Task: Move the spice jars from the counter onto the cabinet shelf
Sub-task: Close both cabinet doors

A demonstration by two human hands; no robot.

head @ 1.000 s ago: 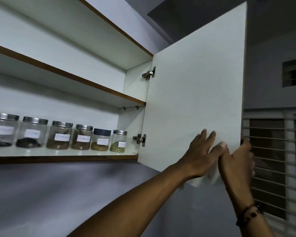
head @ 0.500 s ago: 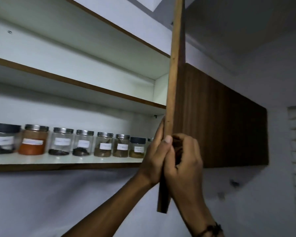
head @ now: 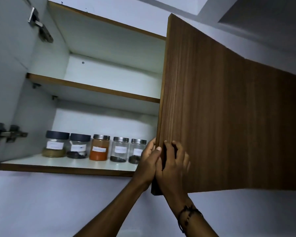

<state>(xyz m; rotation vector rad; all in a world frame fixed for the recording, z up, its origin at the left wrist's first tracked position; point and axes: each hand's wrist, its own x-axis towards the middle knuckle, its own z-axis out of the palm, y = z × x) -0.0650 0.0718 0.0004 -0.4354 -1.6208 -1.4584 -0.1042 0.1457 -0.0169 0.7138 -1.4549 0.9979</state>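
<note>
Several labelled spice jars stand in a row on the lower cabinet shelf (head: 61,165): two with dark lids (head: 55,144), an orange-filled jar (head: 99,147), and two steel-lidded jars (head: 120,149). More of the row is hidden behind the brown wooden right door (head: 220,117), which is most of the way swung over the opening. My left hand (head: 148,161) grips the door's free edge from the inner side. My right hand (head: 173,161) presses on the door's outer face at the same edge, a dark bracelet on its wrist.
The left cabinet door (head: 5,74) stands open at the far left, with two metal hinges (head: 9,133). The upper shelf (head: 92,88) holds nothing. A pale wall runs below the cabinet.
The right door has swung from wide open, through edge-on, to mostly shut, hiding the right-hand jars. Both hands stayed on its free edge and moved left with it.
</note>
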